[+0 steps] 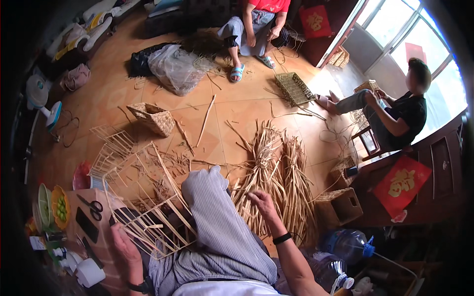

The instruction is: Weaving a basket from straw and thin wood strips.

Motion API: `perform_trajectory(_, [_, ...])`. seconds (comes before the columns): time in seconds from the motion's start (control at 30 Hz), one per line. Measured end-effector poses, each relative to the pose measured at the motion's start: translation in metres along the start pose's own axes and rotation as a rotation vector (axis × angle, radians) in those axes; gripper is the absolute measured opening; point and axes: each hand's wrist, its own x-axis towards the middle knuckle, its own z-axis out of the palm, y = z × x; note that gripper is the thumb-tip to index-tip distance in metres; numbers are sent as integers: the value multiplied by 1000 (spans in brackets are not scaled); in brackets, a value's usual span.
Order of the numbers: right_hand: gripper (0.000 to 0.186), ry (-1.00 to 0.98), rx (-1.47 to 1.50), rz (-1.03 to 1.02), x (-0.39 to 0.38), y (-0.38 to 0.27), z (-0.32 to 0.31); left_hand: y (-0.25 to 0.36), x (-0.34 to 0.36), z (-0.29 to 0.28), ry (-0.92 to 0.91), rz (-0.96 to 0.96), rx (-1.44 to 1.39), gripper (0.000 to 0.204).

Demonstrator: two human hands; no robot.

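Observation:
My left hand [126, 241] is closed on the left side of an open basket frame [157, 226] with pale strips, tilted over my striped lap [212, 207]. My right hand [260, 202] is out to the right of my knee with curled fingers, over large bundles of dried straw strips [261, 158]; what it grips, if anything, is too small to make out. Another bare frame [111, 140] lies behind the one I hold. Black scissors [91, 207] and a dark flat object [86, 224] rest on the covered surface [106, 266] at my left.
Two people [256, 24] [402, 113] sit ahead and at right. Woven baskets [148, 118] [335, 207], a tray [294, 89], plastic bags [175, 66] and loose strips are on the tiled floor [207, 113]. Water jugs [345, 244] stand at lower right, a fan [39, 91] at left.

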Motion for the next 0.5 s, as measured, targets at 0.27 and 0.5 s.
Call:
perform_trajectory(0.27, [10,-70,-276,-602,-36,-126,100,6,13,-8,-181,-14,-229,17])
perform_trajectory(0.5, [16,-334,-623,-819,-74,-170,161,25,32,-30,-405,-165,-456,11])
